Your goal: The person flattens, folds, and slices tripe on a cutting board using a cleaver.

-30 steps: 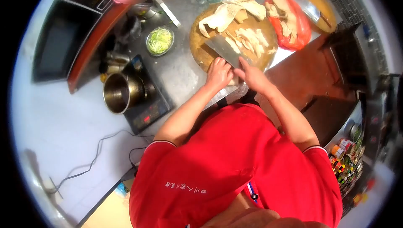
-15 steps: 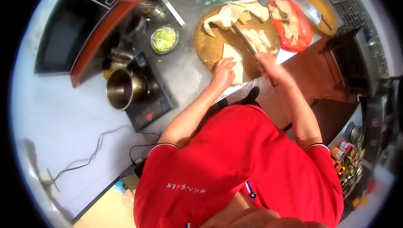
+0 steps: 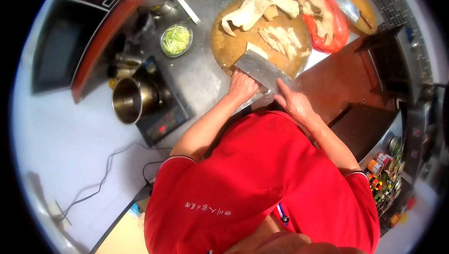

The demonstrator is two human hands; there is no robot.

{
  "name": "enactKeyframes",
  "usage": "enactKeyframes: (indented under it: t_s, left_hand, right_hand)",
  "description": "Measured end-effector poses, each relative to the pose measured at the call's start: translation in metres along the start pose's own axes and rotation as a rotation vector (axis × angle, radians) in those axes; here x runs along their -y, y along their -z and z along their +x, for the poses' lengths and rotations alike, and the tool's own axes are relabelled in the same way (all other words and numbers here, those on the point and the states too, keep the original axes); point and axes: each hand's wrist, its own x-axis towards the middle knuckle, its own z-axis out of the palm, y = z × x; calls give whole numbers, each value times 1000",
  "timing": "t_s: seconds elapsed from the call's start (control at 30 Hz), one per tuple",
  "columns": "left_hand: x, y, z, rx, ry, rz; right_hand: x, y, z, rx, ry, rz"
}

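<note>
My right hand [image 3: 295, 102] is closed on a cleaver, one finger stretched along its broad blade [image 3: 262, 70]. The blade lies tilted over a pale slab [image 3: 256, 50] near the front edge of the round wooden board [image 3: 228, 34]. Pressed down at the left of the blade is my left hand [image 3: 242, 85], its fingertips partly hidden by the steel; it holds the slab's near end. Cut pale strips [image 3: 280, 41] lie on the board's right half. A large folded pale piece [image 3: 250, 14] rests at the back.
A red bag [image 3: 339, 29] with pale pieces sits right of the board, beside a second board [image 3: 358, 1] carrying another cleaver [image 3: 343, 4]. To the left are a bowl of green shreds [image 3: 177, 40], a knife [image 3: 186, 6] and a metal pot [image 3: 126, 100] by a cooktop [image 3: 161, 125].
The cleaver has swung from the strips back over the slab, now lying flatter beside my left hand. Half a second ago the slab showed more fully. The whole view has shifted slightly.
</note>
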Motion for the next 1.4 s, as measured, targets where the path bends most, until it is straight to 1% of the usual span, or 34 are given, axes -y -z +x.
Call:
enactKeyframes:
  t_s: [0.03, 0.13, 0.23, 0.33, 0.43, 0.53, 0.63, 0.67, 0.73, 0.8, 0.83, 0.9, 0.97, 1.0, 1.03, 1.1, 1.13, 1.2, 1.3, 1.4]
  left_hand:
    - [-1, 1, 0, -8, 7, -4]
    - [1, -1, -1, 0, 12, -22]
    - [1, -1, -2, 2, 13, -1]
    - [-1, 3, 3, -14, 4, 19]
    - [0, 1, 2, -26, 18, -2]
    - [1, -2, 3, -43, 9, -7]
    - [-3, 2, 0, -69, 9, 39]
    - [-4, 2, 1, -85, 11, 59]
    - [-7, 9, 6, -91, 1, 26]
    - [-9, 9, 6, -103, 27, 27]
    - [-7, 7, 4, -115, 26, 31]
    - [-5, 3, 5, -140, 12, 38]
    - [-4, 0, 2, -106, 37, 78]
    - [-4, -2, 1, -89, 49, 98]
    - [-3, -5, 0, -88, 50, 68]
    - [0, -7, -1, -85, 56, 14]
    - [1, -8, -3, -69, 69, 19]
    - [-1, -3, 2, -106, 45, 30]
    - [0, -2, 4, -142, 25, 29]
    - [0, -4, 1, -113, 35, 39]
  right_hand:
    - [-2, -2, 0, -19, 16, 22]
    - [7, 8, 19, 60, -27, 1]
    - [4, 8, 36, 35, 40, 32]
    - [3, 9, 56, 95, 6, 83]
    - [8, 11, 88, 122, 13, 184]
    - [19, 6, 123, 144, 24, 188]
    - [20, 22, 136, 87, 117, 218]
    - [0, 12, 141, -6, 205, 264]
    - [1, 72, 113, 285, -190, 537]
    - [-1, 97, 93, 395, -414, 659]
    - [-7, 95, 85, 346, -446, 670]
    - [-14, 77, 72, 164, -273, 555]
    - [-24, 37, 59, -95, 123, 294]
    - [-13, 33, 51, -50, 119, 257]
    - [-6, 33, 46, 66, 68, 154]
    - [5, 29, 33, 155, 27, -43]
    - [2, 25, 25, 133, 38, -46]
    - [-8, 18, 14, 88, 59, -51]
    - [-16, 19, 9, 84, 61, -10]
    - [-10, 19, 41, 122, 46, 4]
